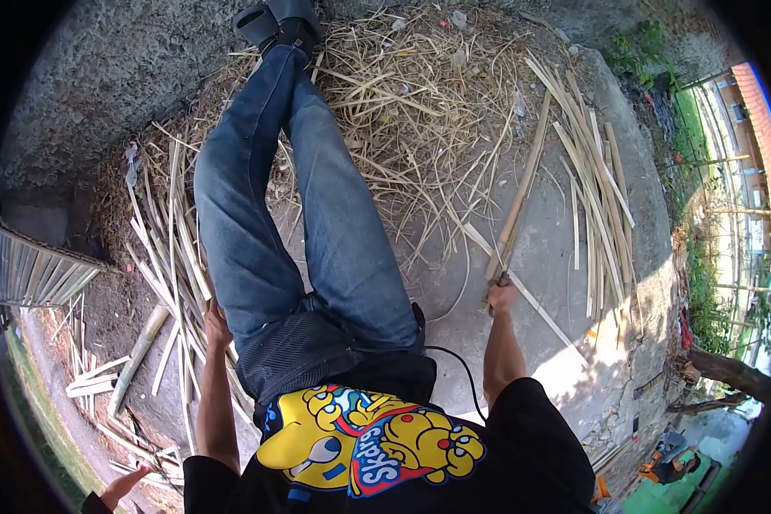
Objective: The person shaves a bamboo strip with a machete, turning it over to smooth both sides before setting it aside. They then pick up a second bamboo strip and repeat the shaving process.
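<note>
My right hand [501,295] is closed around the near end of a long split bamboo piece [527,176], which points away from me over the concrete. A small dark part shows at the fingers; I cannot make out what it is. Under that end lies a pale flat bamboo strip [544,319]. Beside my thigh, my left hand [218,325] is closed where a bamboo strip [194,261] runs into it, its fingers partly hidden by the jeans. More long strips [158,274] lie loosely around it.
My outstretched legs [343,223] lie between the hands. Thin bamboo shavings [420,120] cover the ground ahead. A bundle of strips [604,197] lies at right, a thicker bamboo length [137,360] at left. Another person's arm [124,488] enters lower left; a person [675,468] is at lower right.
</note>
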Available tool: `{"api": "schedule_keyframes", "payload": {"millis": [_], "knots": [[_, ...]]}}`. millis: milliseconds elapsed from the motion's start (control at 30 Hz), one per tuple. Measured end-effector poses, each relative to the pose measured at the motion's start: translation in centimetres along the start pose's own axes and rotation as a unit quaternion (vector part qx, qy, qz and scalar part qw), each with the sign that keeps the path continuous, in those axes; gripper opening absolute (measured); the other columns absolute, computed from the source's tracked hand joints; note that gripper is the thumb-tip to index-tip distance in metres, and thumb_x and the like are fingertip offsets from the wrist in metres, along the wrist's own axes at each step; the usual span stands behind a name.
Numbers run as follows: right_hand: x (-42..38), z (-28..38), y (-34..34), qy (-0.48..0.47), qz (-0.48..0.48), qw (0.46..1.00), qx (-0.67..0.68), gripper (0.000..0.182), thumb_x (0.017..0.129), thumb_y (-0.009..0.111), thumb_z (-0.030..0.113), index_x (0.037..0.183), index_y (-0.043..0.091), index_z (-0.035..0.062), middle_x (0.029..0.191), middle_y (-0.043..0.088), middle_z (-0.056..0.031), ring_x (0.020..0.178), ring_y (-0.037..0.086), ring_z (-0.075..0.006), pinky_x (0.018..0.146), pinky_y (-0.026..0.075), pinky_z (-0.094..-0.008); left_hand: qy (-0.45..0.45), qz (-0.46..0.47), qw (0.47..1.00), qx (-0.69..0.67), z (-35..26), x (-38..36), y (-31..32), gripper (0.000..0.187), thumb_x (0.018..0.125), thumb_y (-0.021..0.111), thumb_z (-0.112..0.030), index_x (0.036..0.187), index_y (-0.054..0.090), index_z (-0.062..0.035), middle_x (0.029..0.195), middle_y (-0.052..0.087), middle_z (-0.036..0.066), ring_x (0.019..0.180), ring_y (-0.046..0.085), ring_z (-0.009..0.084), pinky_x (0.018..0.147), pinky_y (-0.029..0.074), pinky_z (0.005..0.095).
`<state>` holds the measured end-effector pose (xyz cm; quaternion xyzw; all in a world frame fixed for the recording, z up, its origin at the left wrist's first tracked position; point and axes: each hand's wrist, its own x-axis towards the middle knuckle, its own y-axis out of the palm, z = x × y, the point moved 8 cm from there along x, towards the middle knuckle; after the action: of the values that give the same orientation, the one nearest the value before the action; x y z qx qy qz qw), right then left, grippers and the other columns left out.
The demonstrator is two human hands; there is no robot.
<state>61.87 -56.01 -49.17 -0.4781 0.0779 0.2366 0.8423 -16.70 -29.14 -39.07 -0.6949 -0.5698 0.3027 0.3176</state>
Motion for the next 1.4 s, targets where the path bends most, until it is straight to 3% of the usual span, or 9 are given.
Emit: {"api": "schedule_keyframes", "payload": {"millis": [100, 267, 467, 567, 833, 900, 1067, 1200, 1400], "knots": [[0.8, -2.3, 1.5, -0.121, 0.089, 0.974, 0.17, 0.016, 0.082, 0.072, 0.008, 0.092, 0.064, -0.0016, 0.082, 0.066, -0.0074, 0.075, 0.065, -0.0208, 0.073, 0.055, -0.0405, 0.005, -0.04, 0.998, 0.038, 1.0, -0.3, 0.4, 0.049, 0.087, 0.071, -0.026, 0.126, 0.06, 0.0006, 0.114, 0.062, 0.024, 0.107, 0.062, 0.0434, 0.092, 0.05, 0.0466], [-6.1, 1.8, -4.9, -0.094, 0.071, 0.932, 0.344, 0.017, 0.084, 0.07, -0.005, 0.087, 0.055, 0.002, 0.079, 0.058, -0.0033, 0.071, 0.062, -0.016, 0.069, 0.057, -0.0341, -0.104, -0.08, 0.989, -0.061, 2.4, 2.0, 0.0, 0.052, 0.089, 0.074, -0.032, 0.128, 0.063, 0.0007, 0.115, 0.068, 0.019, 0.107, 0.069, 0.0319, 0.089, 0.054, 0.0404], [-15.4, 12.2, -15.3, -0.135, -0.038, 0.938, 0.318, 0.026, 0.088, 0.073, -0.004, 0.099, 0.051, 0.0033, 0.082, 0.051, -0.0013, 0.073, 0.063, -0.0173, 0.074, 0.059, -0.0388, -0.09, -0.238, 0.95, -0.182, -10.5, 11.2, -7.4, 0.033, 0.103, 0.061, -0.02, 0.129, 0.065, 0.0004, 0.118, 0.071, 0.014, 0.109, 0.067, 0.0208, 0.09, 0.056, 0.0365], [-18.7, 17.9, -16.7, -0.216, -0.022, 0.894, 0.391, 0.025, 0.089, 0.071, -0.009, 0.099, 0.05, 0.002, 0.09, 0.052, -0.0044, 0.08, 0.063, -0.0164, 0.074, 0.062, -0.0372, 0.019, -0.277, 0.923, -0.268, -20.6, 15.2, -9.6, 0.028, 0.103, 0.063, -0.017, 0.122, 0.067, 0.0021, 0.113, 0.071, 0.009, 0.101, 0.065, 0.0143, 0.09, 0.051, 0.0281], [-26.7, 37.9, -8.1, -0.367, 0.115, 0.785, 0.486, 0.029, 0.089, 0.07, -0.011, 0.096, 0.044, -0.0009, 0.091, 0.065, -0.0163, 0.084, 0.074, -0.0264, 0.078, 0.064, -0.0384, 0.121, 0.232, 0.853, -0.452, -45.9, 16.1, 0.7, 0.059, 0.106, 0.059, -0.028, 0.152, 0.035, -0.0003, 0.131, 0.061, 0.015, 0.118, 0.063, 0.0219, 0.099, 0.049, 0.0358], [-29.2, 42.5, -5.2, -0.377, 0.157, 0.785, 0.465, 0.024, 0.089, 0.073, -0.007, 0.091, 0.05, -0.0015, 0.09, 0.067, -0.0139, 0.077, 0.07, -0.0186, 0.071, 0.058, -0.0312, 0.121, 0.236, 0.825, -0.499, -48.3, 14.8, 1.4, 0.067, 0.106, 0.06, -0.03, 0.156, 0.026, -0.0002, 0.133, 0.058, 0.017, 0.118, 0.063, 0.0228, 0.098, 0.05, 0.0365], [-33.9, 48.5, -0.1, -0.44, 0.266, 0.76, 0.398, 0.025, 0.094, 0.076, 0.013, 0.086, 0.054, 0.0024, 0.078, 0.072, -0.0075, 0.066, 0.062, -0.0106, 0.064, 0.052, -0.0291, 0.087, -0.011, 0.921, -0.38, -43.2, 17.6, -5.5, 0.059, 0.103, 0.055, -0.017, 0.153, 0.03, 0.0045, 0.093, 0.064, 0.009, 0.069, 0.062, 0.014, 0.062, 0.051, 0.0319], [-36.6, 49.2, 2.1, -0.485, 0.31, 0.75, 0.325, 0.028, 0.093, 0.077, 0.02, 0.089, 0.057, 0.0022, 0.073, 0.071, -0.0081, 0.056, 0.064, -0.0174, 0.056, 0.051, -0.0313, 0.072, 0.082, 0.872, -0.478, -36.8, 14.5, -8.4, 0.052, 0.106, 0.051, -0.014, 0.152, 0.033, 0.0024, 0.07, 0.047, -0.002, 0.051, 0.038, 0.0045, 0.046, 0.03, 0.0216], [-36.4, 51.0, 3.4, -0.572, 0.294, 0.751, 0.148, 0.045, 0.093, 0.075, 0.044, 0.085, 0.058, 0.0036, 0.058, 0.059, -0.0112, 0.054, 0.066, -0.0282, 0.052, 0.047, -0.0393, 0.028, 0.163, 0.875, -0.455, -26.7, 6.9, -8.1, 0.05, 0.11, 0.05, -0.032, 0.145, 0.039, 0.0009, 0.07, 0.041, -0.004, 0.051, 0.038, 0.0059, 0.048, 0.033, 0.0227]]}}
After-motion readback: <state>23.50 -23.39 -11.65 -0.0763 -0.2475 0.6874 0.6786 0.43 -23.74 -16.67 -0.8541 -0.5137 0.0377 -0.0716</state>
